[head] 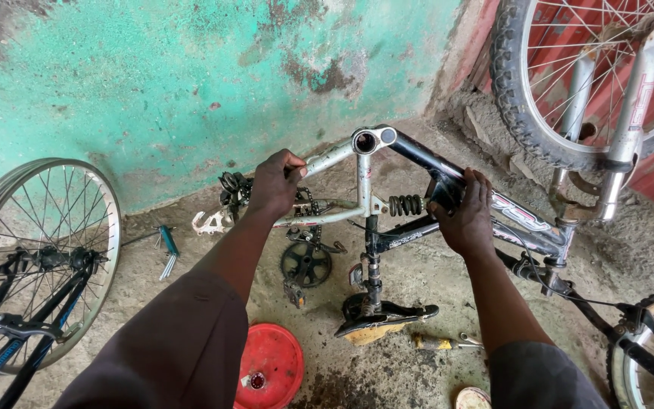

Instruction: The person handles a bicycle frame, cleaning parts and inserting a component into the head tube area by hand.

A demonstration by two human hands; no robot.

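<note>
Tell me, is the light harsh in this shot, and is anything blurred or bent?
Head view: soft, even daylight with faint shadows and no glare. The left hand and right hand on the upturned bicycle frame are sharp. The wide lens bows the edges, curving the loose wheel. The sleeves at the bottom look slightly soft.

The upturned bicycle frame (pixel 387 220) stands on its saddle (pixel 384 318) before me, between my fingers. A loose wheel (pixel 35 250) lies to my left, hex keys (pixel 166 246) beside it; a lid (pixel 270 367) sits nearest me, a screwdriver (pixel 437 343) right of the saddle.
</note>
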